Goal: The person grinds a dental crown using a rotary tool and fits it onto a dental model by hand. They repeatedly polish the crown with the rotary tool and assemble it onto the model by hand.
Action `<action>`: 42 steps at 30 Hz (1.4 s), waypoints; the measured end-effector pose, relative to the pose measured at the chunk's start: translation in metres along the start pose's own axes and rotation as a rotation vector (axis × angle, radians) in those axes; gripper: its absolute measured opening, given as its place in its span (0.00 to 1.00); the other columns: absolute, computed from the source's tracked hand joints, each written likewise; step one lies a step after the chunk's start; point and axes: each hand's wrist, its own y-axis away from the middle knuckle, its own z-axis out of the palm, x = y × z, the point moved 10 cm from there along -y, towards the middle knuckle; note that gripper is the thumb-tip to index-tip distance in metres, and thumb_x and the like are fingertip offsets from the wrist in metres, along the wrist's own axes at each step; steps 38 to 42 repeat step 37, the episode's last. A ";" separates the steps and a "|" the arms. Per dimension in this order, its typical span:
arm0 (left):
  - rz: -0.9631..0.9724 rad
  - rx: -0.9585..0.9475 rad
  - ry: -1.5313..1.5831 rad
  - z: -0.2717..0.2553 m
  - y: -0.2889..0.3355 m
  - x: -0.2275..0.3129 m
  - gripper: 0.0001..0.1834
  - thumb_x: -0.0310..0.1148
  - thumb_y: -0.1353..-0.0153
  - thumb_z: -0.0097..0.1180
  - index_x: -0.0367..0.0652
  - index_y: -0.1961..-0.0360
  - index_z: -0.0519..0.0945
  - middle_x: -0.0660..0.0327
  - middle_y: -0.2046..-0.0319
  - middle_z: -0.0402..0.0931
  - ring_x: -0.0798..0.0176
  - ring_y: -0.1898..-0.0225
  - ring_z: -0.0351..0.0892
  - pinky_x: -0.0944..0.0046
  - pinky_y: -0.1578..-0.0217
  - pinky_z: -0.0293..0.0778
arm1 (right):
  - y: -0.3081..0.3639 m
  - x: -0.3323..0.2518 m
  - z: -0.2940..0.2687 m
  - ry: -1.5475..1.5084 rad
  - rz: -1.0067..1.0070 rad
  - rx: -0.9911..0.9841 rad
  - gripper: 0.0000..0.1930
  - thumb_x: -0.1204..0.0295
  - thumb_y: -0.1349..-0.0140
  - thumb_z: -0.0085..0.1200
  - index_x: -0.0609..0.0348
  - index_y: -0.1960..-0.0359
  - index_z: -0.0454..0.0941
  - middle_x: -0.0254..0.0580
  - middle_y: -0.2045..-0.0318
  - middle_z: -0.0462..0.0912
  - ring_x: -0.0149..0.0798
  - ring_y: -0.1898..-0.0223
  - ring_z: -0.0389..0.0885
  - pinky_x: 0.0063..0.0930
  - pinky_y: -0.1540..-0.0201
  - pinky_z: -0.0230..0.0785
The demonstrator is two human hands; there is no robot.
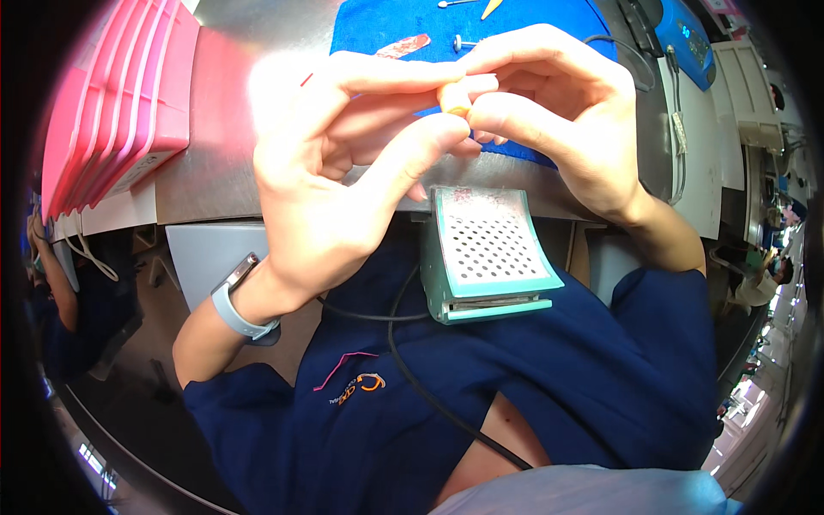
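Observation:
A small yellowish piece (pixel 455 99), roughly thumbnail-sized, is pinched between the fingertips of both hands above a blue cloth (pixel 378 26). My left hand (pixel 313 180) grips it from the left, thumb and index finger closed on its side. From the right, the thumb and index finger of my right hand (pixel 571 112) press against the same piece. Its exact kind cannot be made out, as the fingers cover much of it. Below the hands, at the bench edge, sits a green box with a perforated, reddish-dusted top (pixel 489 240).
On the cloth lie a red-stained strip (pixel 405 46), a small metal pin-like tool (pixel 461 43) and an orange pointed piece (pixel 491 9). Pink ribbed trays (pixel 129 103) stand at left. A blue device with a display (pixel 687 43) and cables are at right. A black cable (pixel 403 360) crosses my lap.

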 end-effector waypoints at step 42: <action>0.059 -0.004 -0.057 -0.004 0.001 -0.003 0.17 0.25 0.35 0.55 0.34 0.46 0.74 0.50 0.55 0.79 0.66 0.68 0.80 0.74 0.74 0.72 | 0.002 0.006 0.012 -0.092 0.069 -0.094 0.12 0.81 0.38 0.55 0.68 0.53 0.75 0.48 0.59 0.82 0.31 0.66 0.80 0.22 0.63 0.73</action>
